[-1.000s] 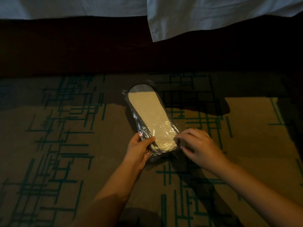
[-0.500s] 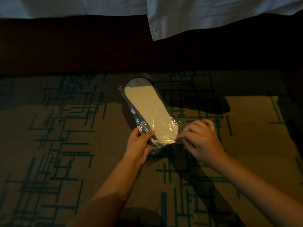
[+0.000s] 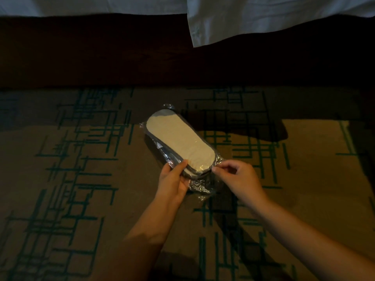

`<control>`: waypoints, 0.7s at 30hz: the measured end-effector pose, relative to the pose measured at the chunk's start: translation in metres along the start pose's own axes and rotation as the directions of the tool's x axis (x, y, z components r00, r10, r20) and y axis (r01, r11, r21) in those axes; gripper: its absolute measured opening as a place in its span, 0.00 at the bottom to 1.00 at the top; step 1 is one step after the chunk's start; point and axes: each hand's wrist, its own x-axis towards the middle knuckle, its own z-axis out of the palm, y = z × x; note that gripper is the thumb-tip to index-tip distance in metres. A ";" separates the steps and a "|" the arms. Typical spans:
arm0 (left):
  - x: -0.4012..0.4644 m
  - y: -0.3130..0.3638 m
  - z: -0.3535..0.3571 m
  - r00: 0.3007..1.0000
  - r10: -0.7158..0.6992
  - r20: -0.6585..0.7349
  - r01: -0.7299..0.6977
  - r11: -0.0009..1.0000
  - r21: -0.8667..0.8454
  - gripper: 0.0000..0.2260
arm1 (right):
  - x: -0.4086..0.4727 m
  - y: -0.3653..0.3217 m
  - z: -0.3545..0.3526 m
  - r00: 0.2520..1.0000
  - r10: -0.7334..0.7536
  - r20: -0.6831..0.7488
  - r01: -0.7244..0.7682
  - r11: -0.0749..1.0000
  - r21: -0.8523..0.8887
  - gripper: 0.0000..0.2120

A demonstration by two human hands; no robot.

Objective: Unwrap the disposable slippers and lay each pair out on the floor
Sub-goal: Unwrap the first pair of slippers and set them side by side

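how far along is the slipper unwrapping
Done: nothing, no loose slippers lie on the carpet. In hand: the left hand holds the wrapped slippers, the right hand pinches the plastic wrap at the near end. Left: remove the wrap, lay the pair out.

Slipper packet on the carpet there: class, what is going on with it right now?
A person holds a pack of disposable slippers above the patterned carpet, beside a bed with a white sheet. The left hand grips the near end, while the right hand pinches the clear plastic wrapper there. The slippers are still wrapped; none is laid out.
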 end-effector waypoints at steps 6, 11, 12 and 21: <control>0.001 -0.011 0.000 1.000 0.008 -0.027 -0.011 0.991 -0.132 0.09 | 0.012 -0.003 0.010 0.986 0.169 0.013 -0.165 0.943 0.288 0.07; 0.003 -0.016 -0.006 0.998 0.042 -0.054 -0.049 0.991 -0.126 0.10 | 0.018 -0.006 0.017 0.985 0.160 0.060 -0.171 0.928 0.331 0.09; 0.004 -0.017 -0.009 0.998 0.040 -0.054 -0.046 0.991 -0.124 0.10 | 0.020 -0.006 0.020 0.985 0.161 0.062 -0.172 0.930 0.326 0.08; 0.017 -0.009 -0.031 0.990 0.059 -0.130 -0.083 0.980 -0.183 0.18 | 0.032 -0.003 0.030 0.976 0.198 0.087 -0.215 0.926 0.310 0.05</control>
